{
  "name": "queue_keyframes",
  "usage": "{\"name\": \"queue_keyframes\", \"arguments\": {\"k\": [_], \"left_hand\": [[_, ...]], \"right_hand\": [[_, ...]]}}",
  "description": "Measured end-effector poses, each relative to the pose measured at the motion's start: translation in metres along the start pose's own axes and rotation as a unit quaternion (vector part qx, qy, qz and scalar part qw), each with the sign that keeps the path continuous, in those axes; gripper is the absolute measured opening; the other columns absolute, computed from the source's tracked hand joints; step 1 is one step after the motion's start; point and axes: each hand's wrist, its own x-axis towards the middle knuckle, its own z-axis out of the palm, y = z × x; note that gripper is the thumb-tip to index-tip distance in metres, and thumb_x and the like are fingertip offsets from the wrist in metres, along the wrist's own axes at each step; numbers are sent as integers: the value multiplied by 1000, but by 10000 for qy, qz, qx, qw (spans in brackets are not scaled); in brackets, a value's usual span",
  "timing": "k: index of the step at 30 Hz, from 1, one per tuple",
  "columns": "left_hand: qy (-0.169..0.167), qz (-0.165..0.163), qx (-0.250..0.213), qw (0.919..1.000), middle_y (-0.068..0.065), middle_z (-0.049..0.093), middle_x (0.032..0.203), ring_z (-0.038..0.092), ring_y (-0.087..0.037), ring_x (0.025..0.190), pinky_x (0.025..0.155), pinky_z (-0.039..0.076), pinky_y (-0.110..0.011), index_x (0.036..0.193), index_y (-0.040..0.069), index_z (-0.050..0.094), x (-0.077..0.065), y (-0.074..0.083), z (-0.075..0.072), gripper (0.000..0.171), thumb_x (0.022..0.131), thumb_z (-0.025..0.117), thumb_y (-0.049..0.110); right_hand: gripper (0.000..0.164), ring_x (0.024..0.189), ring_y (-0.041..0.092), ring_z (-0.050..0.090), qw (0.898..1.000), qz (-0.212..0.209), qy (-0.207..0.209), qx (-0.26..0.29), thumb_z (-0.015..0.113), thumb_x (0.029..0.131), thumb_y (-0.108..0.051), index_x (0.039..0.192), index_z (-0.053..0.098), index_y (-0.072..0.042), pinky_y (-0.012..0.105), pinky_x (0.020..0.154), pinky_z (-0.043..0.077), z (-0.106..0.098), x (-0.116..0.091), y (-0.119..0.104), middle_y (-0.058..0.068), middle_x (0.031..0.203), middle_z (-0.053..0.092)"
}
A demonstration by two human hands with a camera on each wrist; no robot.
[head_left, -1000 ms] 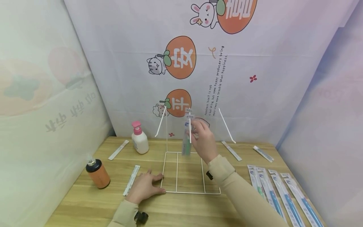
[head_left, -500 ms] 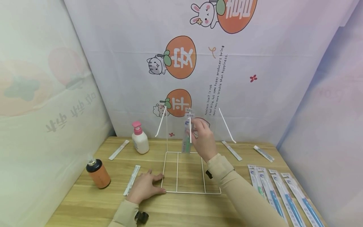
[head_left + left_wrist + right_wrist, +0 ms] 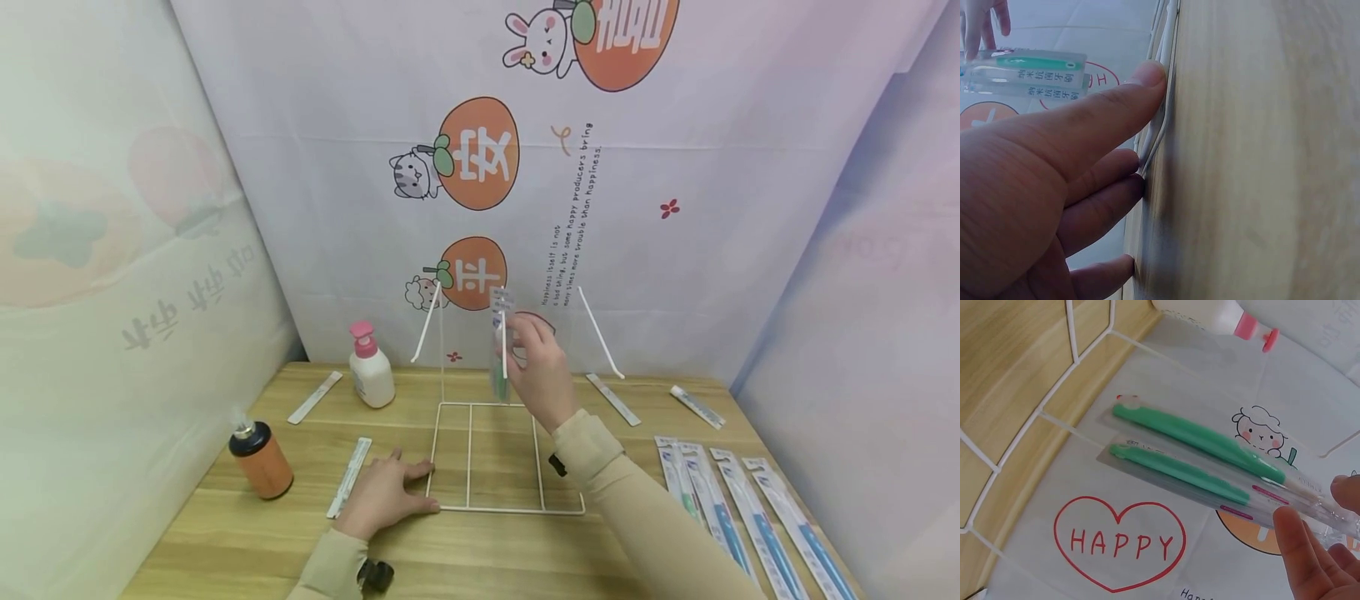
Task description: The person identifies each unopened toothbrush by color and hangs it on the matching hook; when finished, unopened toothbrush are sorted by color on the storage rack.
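My left hand (image 3: 384,493) lies at the front left corner of the white wire rack (image 3: 469,458), thumb and forefinger spread and touching its base wires. In the left wrist view the thumb and fingers press along the wire. With my right hand (image 3: 542,367) I pinch the upper part of a packaged green toothbrush (image 3: 501,385) behind the rack's middle hook (image 3: 504,348). Two such packages overlap in the right wrist view, the upper toothbrush pack (image 3: 1197,434) and the lower pack (image 3: 1179,478). My fingers partly hide their upper ends.
Two more hooks flank the middle one, the left hook (image 3: 425,323) and right hook (image 3: 600,333). Several packaged toothbrushes (image 3: 765,525) lie at the right. A pink-topped pump bottle (image 3: 371,375), an orange bottle (image 3: 262,467) and several slim packets (image 3: 349,479) stand or lie about.
The held toothbrush package has shifted slightly up and right and now lines up more with the middle hook. My right hand has barely moved; my left hand stays on the rack's corner.
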Motion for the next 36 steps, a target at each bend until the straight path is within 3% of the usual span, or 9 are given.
{"name": "queue_keyframes", "arguments": {"k": [9,15,19,22,26,31,36], "left_hand": [[12,8,-65,10000,-8,73,137,50,-58,142,110,39,-77,133,21,79,-1,-1,1,66,77,96,52],[-10,-110,-87,9999,-9,73,138,49,-58,142,110,39,-78,134,22,79,0,-1,2,68,76,96,53],[-9,-106,-69,9999,-8,73,138,49,-58,142,111,38,-78,134,22,79,0,0,2,68,76,96,53],[-30,-108,-63,9999,-5,73,138,49,-57,143,112,36,-77,134,21,79,-1,1,2,68,76,96,52],[-70,-193,-92,9997,-3,72,139,47,-55,145,115,34,-77,135,21,78,-1,1,2,68,77,95,53],[-64,-237,-124,9996,-4,72,140,46,-56,146,115,33,-78,135,22,78,-1,1,2,68,77,95,52],[-63,-163,-102,9998,-5,72,139,47,-56,144,114,34,-78,135,21,78,-1,2,2,69,76,96,53]], "right_hand": [[57,95,33,77,9996,155,-64,209,90,84,4,134,63,0,42,81,66,-26,-22,11,21,133,66],[60,92,34,79,9986,409,-326,18,92,84,0,136,62,-6,44,72,66,-61,-46,34,18,132,69],[59,88,32,80,9978,458,-489,14,93,82,1,133,65,-6,51,79,65,-87,-63,57,17,124,72],[61,88,33,80,9936,775,-789,210,93,81,3,135,66,-5,43,72,66,-108,-78,74,19,127,70],[64,91,38,79,9798,1438,-1320,430,90,85,2,143,62,-5,28,56,62,-138,-99,94,24,139,63],[63,95,35,78,9538,2261,-1916,488,87,93,-9,149,60,-10,32,57,64,-175,-123,117,27,148,57],[70,94,32,76,9180,2989,-2521,667,84,96,-14,157,52,-6,37,57,64,-207,-145,137,35,149,51]]}}
